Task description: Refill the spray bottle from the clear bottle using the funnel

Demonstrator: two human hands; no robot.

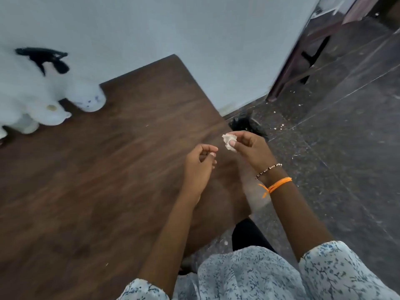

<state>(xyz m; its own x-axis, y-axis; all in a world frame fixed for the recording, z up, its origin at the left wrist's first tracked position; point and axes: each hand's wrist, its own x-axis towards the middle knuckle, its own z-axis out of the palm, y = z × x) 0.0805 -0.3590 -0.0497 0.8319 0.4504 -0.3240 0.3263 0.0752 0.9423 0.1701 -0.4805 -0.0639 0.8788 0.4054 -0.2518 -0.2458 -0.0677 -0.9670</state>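
— What is the person doing now? Is the bottle filled already?

— I cannot say for sure. The right hand (249, 146) holds a small crumpled piece of white tissue (229, 142) between thumb and fingertips, over the right edge of the table (112, 174). The left hand (200, 163) is just beside it, loosely curled with the fingers bent, and holds nothing that I can see.

— And the bottles, where are they?

— Far from the hands, at the back left corner of the table, near the wall (173, 29). The spray bottle (71, 83) stands there with its black trigger head (45, 58) on top. Beside it there are more whitish shapes (36, 113), but the picture is very blurred at that place. I cannot tell which is the clear bottle and which is the funnel, or if the funnel is sitting in any bottle.

— So how far is the task?

— I think the pouring is not happening at this moment; nobody touches the bottles. The trigger head seems to be on the spray bottle, so either the refill is done and the person only wipes up, or it is not begun. The liquid level I cannot see.
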